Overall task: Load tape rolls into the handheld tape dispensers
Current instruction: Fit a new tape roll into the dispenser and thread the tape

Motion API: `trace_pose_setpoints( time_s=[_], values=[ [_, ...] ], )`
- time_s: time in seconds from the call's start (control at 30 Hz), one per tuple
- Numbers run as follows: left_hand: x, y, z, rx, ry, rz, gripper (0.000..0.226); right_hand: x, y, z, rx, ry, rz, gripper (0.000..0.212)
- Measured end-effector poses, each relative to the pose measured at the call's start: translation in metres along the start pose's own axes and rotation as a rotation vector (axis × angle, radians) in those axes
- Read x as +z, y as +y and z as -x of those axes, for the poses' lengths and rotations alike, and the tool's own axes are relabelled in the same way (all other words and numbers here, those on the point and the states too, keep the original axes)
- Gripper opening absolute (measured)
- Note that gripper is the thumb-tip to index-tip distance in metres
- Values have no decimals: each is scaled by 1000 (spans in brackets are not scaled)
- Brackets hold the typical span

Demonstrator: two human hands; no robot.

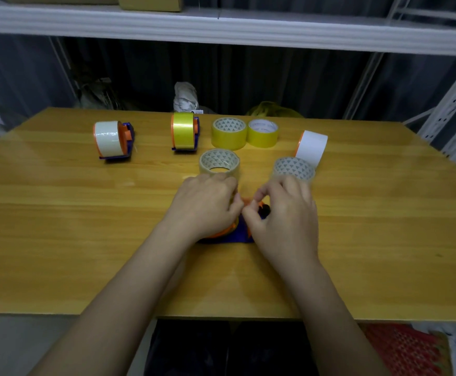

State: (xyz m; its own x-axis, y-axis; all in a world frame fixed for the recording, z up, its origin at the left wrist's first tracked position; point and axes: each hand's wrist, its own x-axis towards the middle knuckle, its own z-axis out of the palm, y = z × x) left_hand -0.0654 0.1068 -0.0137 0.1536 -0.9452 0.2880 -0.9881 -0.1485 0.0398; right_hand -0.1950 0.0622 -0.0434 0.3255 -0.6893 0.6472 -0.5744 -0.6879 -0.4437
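Observation:
A blue and orange tape dispenser (236, 234) lies on the wooden table (59, 226) in front of me, mostly hidden under both hands. My left hand (208, 206) curls over its left side and the roll in it. My right hand (283, 215) pinches something small at the dispenser's top, near its orange part; what it pinches is hidden. Two clear tape rolls (219, 163) (293, 169) lie flat just beyond my hands. Two yellow rolls (229, 132) (262, 132) lie behind them. A white roll (311, 147) stands on edge at the right.
Two loaded dispensers stand at the back: one with white tape (113, 140) at the left, one with yellow tape (185, 134) in the middle. A white shelf (221, 25) runs overhead. Bags (185, 97) sit behind the table's far edge. A metal rack (452, 118) stands at the right.

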Motion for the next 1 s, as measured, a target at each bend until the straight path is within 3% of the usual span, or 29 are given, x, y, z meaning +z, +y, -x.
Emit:
trace_pose_setpoints(
  time_s=[0.1,0.3,0.4,0.53,0.67,0.83,1.0],
  values=[
    [2,1,1,4,-2,10,26,-6,11,-4,-234,12,171,16],
    [1,0,1,-17,8,24,26,0,31,5,-288,127,14,6],
    [1,2,-1,-16,8,3,25,0,25,4,-57,94,-218,18],
    [1,1,-1,-23,0,8,25,-5,21,-2,368,-141,-611,32],
    [0,2,0,-22,-6,8,26,-11,21,-11,622,-229,-1030,23],
    [0,2,-1,-21,-10,16,28,-22,20,-16,790,-289,-1308,24],
    [1,3,0,-13,-2,7,28,-27,22,-26,841,-302,-1342,28]
  ],
)
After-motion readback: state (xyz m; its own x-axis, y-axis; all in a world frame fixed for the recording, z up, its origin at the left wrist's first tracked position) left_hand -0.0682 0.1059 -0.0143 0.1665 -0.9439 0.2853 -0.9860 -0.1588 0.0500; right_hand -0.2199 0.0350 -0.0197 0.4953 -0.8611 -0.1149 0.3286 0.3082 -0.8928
